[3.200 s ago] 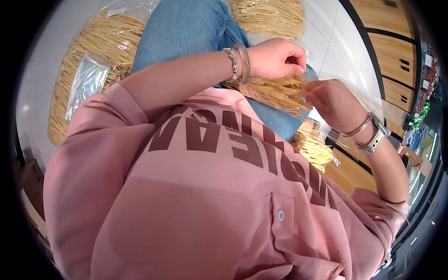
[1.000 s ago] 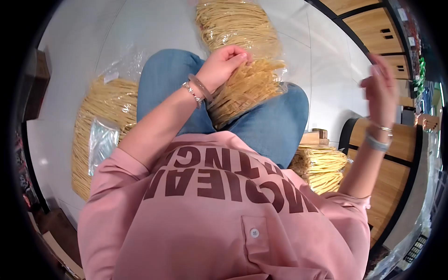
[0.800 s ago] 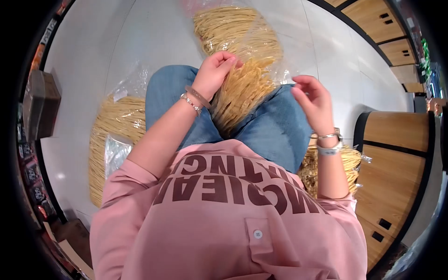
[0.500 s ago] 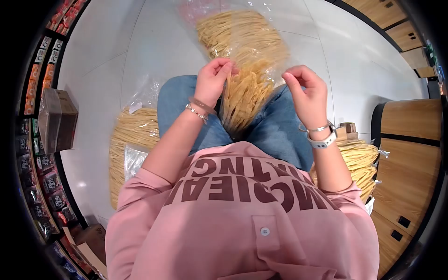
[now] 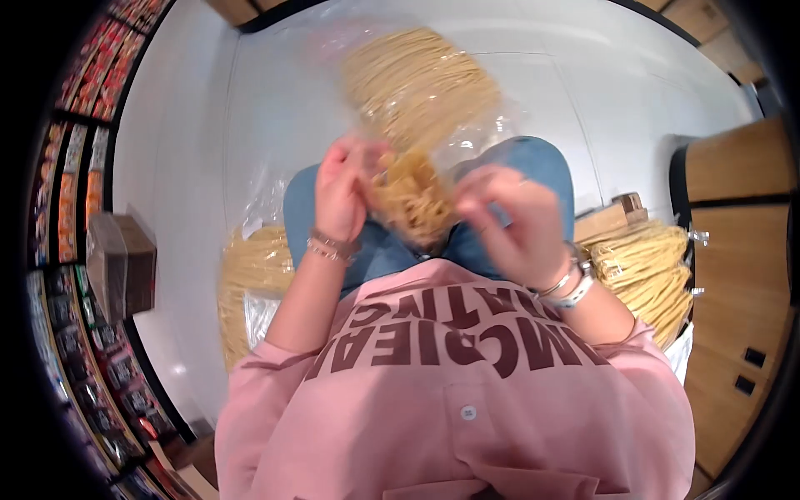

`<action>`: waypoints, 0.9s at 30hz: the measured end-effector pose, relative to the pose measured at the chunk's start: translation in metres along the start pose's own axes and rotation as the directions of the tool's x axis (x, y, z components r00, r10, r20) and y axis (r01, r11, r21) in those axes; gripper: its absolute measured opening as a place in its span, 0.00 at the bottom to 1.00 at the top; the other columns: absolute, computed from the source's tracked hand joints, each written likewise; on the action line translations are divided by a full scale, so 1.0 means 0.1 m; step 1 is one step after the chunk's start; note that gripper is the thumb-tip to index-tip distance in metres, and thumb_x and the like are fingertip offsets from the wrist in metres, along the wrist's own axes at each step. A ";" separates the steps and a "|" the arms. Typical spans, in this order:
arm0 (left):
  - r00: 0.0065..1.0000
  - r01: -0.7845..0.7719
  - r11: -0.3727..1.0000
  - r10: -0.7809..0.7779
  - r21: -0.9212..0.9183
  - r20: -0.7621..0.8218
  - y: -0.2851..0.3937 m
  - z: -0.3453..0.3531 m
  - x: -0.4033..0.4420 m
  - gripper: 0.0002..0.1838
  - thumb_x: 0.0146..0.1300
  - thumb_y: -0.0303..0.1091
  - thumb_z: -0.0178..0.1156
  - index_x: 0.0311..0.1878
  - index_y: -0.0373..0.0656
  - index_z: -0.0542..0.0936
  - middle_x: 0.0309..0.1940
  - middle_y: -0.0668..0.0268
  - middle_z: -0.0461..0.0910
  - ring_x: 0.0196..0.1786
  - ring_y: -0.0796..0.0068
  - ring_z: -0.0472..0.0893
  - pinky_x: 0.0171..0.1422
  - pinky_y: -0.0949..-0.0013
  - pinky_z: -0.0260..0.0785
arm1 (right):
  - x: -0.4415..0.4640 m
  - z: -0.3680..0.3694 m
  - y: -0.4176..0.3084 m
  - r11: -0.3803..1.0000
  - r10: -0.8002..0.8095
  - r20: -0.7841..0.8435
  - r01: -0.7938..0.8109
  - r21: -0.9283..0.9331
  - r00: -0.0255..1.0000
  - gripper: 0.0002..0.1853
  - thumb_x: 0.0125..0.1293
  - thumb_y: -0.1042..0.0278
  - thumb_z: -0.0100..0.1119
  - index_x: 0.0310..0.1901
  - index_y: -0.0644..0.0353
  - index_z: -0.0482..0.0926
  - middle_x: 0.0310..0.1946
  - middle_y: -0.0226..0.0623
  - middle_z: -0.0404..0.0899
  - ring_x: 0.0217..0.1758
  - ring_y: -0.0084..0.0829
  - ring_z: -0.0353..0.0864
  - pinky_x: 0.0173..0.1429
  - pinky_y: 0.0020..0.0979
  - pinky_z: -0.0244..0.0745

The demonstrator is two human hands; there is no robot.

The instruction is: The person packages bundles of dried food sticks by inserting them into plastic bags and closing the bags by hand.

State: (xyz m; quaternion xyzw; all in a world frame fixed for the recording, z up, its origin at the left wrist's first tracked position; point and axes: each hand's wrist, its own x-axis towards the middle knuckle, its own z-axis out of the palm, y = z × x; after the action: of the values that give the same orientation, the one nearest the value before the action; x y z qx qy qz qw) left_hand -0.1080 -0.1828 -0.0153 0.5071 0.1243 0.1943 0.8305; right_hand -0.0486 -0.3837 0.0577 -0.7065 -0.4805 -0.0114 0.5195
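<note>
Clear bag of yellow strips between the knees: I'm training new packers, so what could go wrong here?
The clear bag might tip, being propped between the knees. Its yellow strips could snap if the left hand and right hand, close on either side, squeeze hard.

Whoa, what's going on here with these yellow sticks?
Someone in a pink shirt has a clear bag of dried yellow sticks at their lap. Their left hand pinches its edge; their right hand, blurred, is at the other side, its grip unclear. A bigger bag of sticks lies on the floor ahead.
</note>
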 end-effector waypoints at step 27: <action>0.988 0.144 0.990 -0.144 -0.007 0.052 -0.20 -0.23 0.18 0.09 0.66 0.35 0.50 0.44 0.40 0.70 0.40 0.61 0.75 0.40 0.73 0.75 0.47 0.71 0.69 | -0.20 0.05 0.08 0.995 0.100 -0.328 -0.088 0.050 0.939 0.23 0.55 0.78 0.52 0.55 0.59 0.69 0.23 0.35 0.76 0.27 0.30 0.77 0.36 0.26 0.72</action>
State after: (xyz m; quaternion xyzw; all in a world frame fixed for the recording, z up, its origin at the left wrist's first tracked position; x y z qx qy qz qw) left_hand -0.0972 -0.1645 -0.0441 0.4970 0.1381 0.1214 0.8481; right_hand -0.0563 -0.3933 0.0390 -0.7076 -0.3525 -0.0963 0.6048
